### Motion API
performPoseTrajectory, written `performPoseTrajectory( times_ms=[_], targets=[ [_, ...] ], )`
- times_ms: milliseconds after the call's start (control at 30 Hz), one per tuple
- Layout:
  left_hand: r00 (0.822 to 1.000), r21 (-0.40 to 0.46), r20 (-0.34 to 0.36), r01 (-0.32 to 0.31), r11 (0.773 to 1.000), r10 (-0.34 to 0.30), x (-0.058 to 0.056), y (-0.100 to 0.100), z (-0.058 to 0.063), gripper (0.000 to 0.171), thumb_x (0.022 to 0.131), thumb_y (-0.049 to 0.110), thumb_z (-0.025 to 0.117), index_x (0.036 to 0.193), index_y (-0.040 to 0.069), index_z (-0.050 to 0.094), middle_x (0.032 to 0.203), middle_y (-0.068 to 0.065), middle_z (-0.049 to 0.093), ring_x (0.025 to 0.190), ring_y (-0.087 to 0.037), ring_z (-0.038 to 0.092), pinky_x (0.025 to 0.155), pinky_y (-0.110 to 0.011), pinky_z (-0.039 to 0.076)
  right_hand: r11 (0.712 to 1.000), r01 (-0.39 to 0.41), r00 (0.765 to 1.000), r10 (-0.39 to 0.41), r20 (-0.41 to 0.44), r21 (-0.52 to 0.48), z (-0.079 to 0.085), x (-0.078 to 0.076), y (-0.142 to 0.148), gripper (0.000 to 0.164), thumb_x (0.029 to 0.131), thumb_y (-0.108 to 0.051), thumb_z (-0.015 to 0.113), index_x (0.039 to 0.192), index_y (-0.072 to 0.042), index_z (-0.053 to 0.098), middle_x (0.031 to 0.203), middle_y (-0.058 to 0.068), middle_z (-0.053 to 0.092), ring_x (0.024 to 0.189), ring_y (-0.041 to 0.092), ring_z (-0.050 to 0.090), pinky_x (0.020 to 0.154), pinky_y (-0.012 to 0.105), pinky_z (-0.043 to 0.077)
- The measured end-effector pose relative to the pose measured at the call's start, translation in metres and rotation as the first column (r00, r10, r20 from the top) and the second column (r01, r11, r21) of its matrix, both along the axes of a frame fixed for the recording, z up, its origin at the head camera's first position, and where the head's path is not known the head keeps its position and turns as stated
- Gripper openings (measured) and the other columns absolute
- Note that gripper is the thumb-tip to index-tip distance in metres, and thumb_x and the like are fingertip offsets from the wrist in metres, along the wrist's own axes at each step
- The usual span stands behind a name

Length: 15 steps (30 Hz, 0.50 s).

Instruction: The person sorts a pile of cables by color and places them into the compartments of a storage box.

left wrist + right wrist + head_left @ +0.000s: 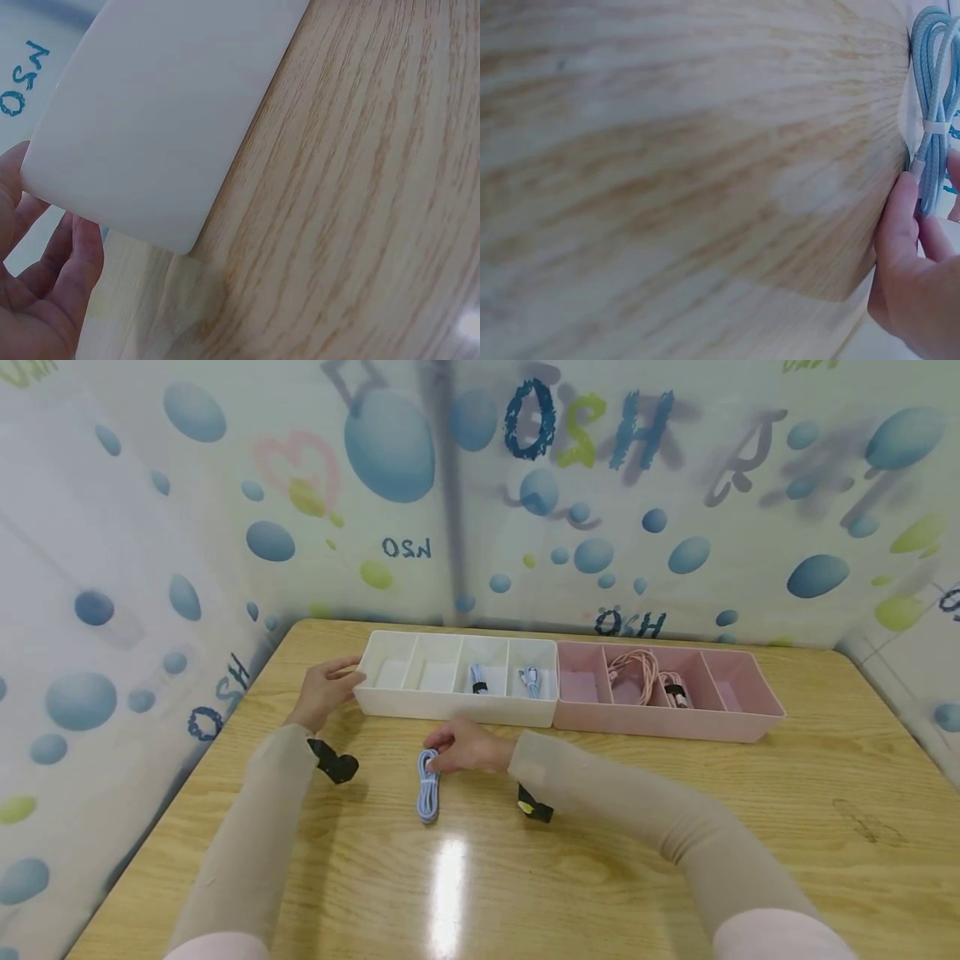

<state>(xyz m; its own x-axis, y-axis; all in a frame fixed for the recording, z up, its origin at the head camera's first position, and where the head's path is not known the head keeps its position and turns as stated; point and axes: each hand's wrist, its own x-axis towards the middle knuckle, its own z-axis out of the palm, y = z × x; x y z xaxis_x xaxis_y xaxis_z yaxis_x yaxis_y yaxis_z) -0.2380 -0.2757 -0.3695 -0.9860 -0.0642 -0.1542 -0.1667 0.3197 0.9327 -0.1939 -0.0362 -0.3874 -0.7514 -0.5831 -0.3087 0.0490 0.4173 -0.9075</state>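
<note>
Near the middle of the table, a coiled light-blue braided cable (427, 797) is bound at its waist by a white tie. My right hand (468, 746) pinches one end of it between thumb and fingers; the right wrist view shows the cable (934, 82) with the fingertips (905, 191) at its lower end. At the left end of a white divided box (457, 703), my left hand (324, 689) touches the end wall and rim with loosely bent fingers. Two other blue cables lie in that box, one with a black strap (479, 687), one with a pale tie (531, 683).
A pink divided box (667, 720) adjoins the white one on the right, with a loose pink cable (637, 672) and a strapped pink cable (675, 689) inside. Both stand on a wooden table (600, 893) before a patterned wall covering (480, 510).
</note>
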Motion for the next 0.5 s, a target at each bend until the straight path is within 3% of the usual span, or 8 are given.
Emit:
performPoseTrajectory(
  times_ms=[500],
  targets=[
    [1.0, -0.005, 0.013, -0.008, 1.0, 0.008, -0.0002, -0.0009, 0.0015, 0.049, 0.088, 0.017, 0.054, 0.133, 0.003, 0.039, 0.129, -0.021, 0.041, 0.113, -0.03, 0.042, 0.092, -0.039, 0.041, 0.999, -0.008, 1.0, 0.009, -0.024, 0.032, -0.0008, -0.0008, -0.0011, 0.029, 0.074, 0.002, 0.068, 0.102, 0.004, 0.062, 0.079, 0.003, 0.058, 0.068, 0.008, 0.053, 0.061, 0.02, 0.05]
  ],
)
